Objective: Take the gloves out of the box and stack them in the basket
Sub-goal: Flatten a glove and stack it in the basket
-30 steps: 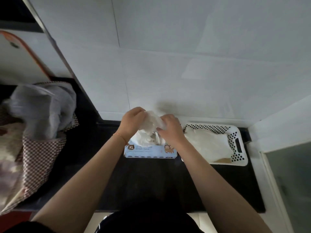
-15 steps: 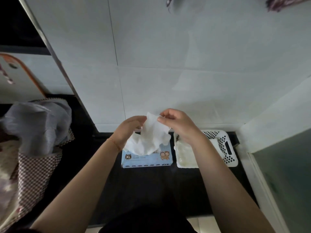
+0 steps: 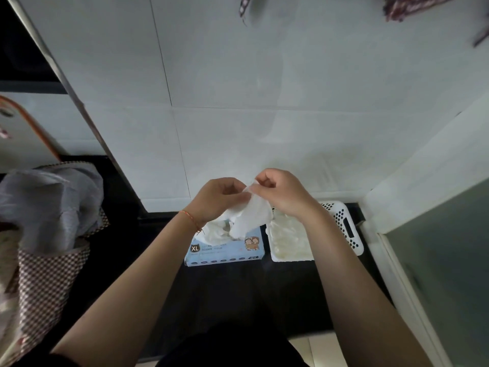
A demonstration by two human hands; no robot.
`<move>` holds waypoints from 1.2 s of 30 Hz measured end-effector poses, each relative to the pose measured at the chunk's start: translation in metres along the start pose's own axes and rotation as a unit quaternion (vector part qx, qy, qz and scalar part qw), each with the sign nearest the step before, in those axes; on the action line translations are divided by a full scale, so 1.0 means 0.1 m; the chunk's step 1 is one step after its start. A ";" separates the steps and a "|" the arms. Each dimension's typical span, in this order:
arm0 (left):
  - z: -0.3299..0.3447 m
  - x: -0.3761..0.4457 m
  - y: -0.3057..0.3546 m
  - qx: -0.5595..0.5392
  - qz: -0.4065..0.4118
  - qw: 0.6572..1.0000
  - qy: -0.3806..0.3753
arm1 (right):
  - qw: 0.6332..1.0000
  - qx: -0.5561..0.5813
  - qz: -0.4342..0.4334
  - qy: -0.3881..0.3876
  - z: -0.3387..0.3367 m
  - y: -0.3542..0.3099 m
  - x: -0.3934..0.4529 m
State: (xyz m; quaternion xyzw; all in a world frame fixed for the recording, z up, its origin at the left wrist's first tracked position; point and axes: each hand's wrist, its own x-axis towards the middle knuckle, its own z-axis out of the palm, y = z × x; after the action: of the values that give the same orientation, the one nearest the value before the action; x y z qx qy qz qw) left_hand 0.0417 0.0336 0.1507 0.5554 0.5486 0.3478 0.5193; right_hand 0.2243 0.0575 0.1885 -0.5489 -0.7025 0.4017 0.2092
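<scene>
The job looks partway through, by my reckoning; a pale heap of stacked gloves point(image 3: 289, 238) already lies in the white basket point(image 3: 346, 229), while more crumpled gloves point(image 3: 215, 231) still bulge from the opening of the glove box point(image 3: 225, 251), so plenty seems left to pull. Right now one thin white glove point(image 3: 251, 215) hangs in the air above the box, just beside the basket; the left hand point(image 3: 219, 198) pinches its upper edge with curled fingers, and the right hand point(image 3: 280, 192) pinches the same edge from the other side, the two hands almost touching. The glove is filmy and limp, translucent where light catches it, draping in soft folds with no shape of its own; I'd judge it clingy and easily creased. The box is light blue card, rectangular, printed with "XL" and a small cartoon; the basket is rigid plastic, its wall pierced with round holes and a slot handle; both sit on a dark, smooth countertop point(image 3: 225, 300) against a pale tiled wall point(image 3: 264, 141).
</scene>
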 end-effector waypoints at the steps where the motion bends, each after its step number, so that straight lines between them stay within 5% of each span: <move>1: 0.02 0.01 -0.01 0.015 -0.009 1.000 -0.010 | 1.000 0.007 -0.003 0.024 0.00 0.02 0.00; 13: 0.67 0.26 -0.46 0.044 -0.109 0.991 -0.055 | 0.971 0.084 0.033 0.220 -0.39 0.69 -0.21; 19: 0.86 0.46 -0.36 -0.010 -0.119 0.993 -0.009 | 0.962 0.094 0.109 0.231 -0.54 1.16 -0.19; 26: 1.41 0.94 -0.70 0.249 -0.120 0.960 -0.046 | 0.948 0.050 0.235 0.207 -0.34 2.22 -0.13; 36: 1.96 1.36 -0.74 0.402 -0.103 0.909 0.032 | 0.953 -0.022 0.224 0.203 -0.53 2.90 0.03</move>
State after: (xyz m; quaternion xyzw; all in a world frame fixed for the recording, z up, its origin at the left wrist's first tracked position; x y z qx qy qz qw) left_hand 0.2323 0.1170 0.0114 0.6466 0.7120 0.0600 0.2672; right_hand 0.4371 0.0996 -0.0108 -0.7663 -0.5132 0.3029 0.2399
